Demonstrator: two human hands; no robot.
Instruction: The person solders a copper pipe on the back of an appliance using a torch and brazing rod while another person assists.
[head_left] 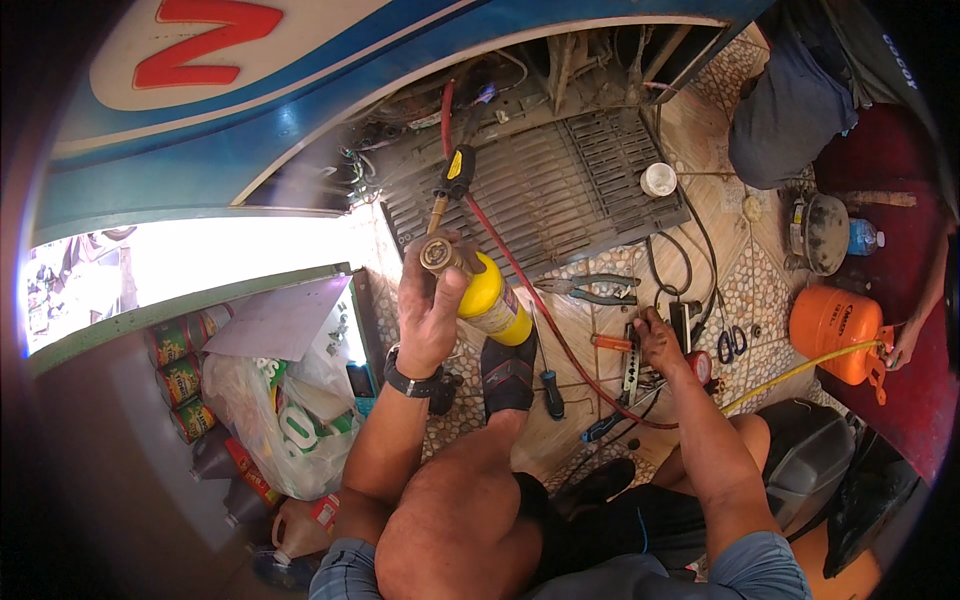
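Note:
My left hand (432, 310) is raised in the middle. It is closed around the brass-topped neck of a yellow gas canister (490, 305), which tilts down to the right. Just beyond that hand stands a torch handle (456, 172) in black and yellow, with a brass tube running down toward my fingers. Whether the tube joins the canister is hidden. Low among tools on the floor, my right hand (660, 343) has its fingers bent together beside an orange-handled tool (612, 343) and a perforated metal piece (631, 372). What its fingertips hold, if anything, cannot be made out.
Pliers (585, 289), a screwdriver (552, 395) and scissors (732, 344) lie on the tiles. A red hose (540, 338) crosses the floor. Beyond are a slatted grille (520, 200) and a white cup (658, 180). Another person's hand (903, 345) touches an orange gas cylinder (835, 335).

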